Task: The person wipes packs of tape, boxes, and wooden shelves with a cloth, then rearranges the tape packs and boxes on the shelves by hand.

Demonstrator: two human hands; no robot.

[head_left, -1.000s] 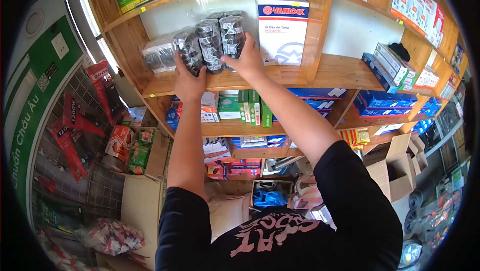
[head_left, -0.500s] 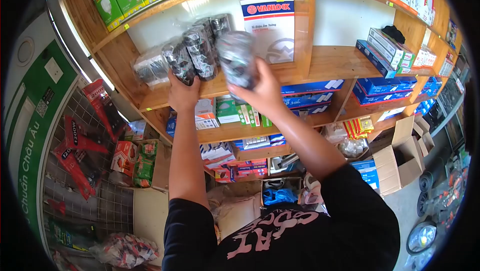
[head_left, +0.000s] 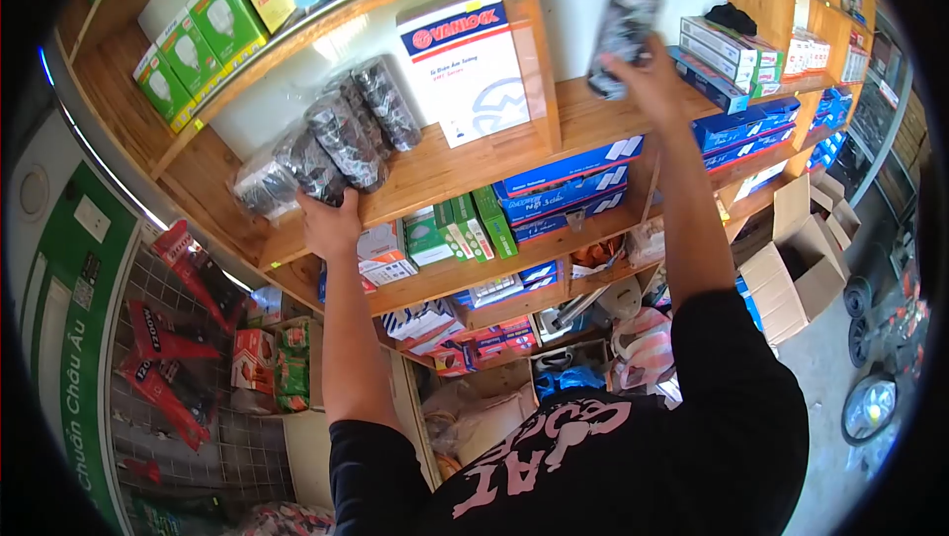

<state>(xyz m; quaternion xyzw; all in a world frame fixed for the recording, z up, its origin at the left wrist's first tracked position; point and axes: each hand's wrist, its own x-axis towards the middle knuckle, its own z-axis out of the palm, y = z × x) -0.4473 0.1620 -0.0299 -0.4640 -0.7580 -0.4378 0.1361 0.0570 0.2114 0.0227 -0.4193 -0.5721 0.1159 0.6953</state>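
My right hand (head_left: 647, 81) is closed round the lower part of a plastic-wrapped pack of black tape rolls (head_left: 623, 27). It holds this pack, slightly tilted, in the shelf bay right of the wooden divider. My left hand (head_left: 331, 223) grips the lower end of another wrapped black pack (head_left: 308, 162) on the left part of the same shelf. Several similar packs lean beside it, among them one next to the white Vanlock box (head_left: 470, 66). At the left end lies a paler wrapped pack (head_left: 265, 188).
An upright divider (head_left: 542, 51) separates the two bays. Flat boxes (head_left: 717, 56) are stacked right of the raised pack. Bulb boxes (head_left: 225, 17) line the shelf above; blue boxes (head_left: 568, 185) fill the one below. An open carton (head_left: 791, 274) stands at right.
My right hand has carried its pack rightward, past the Vanlock box and divider, into the right bay. My left hand stays at its pack. The view has shifted to the right.
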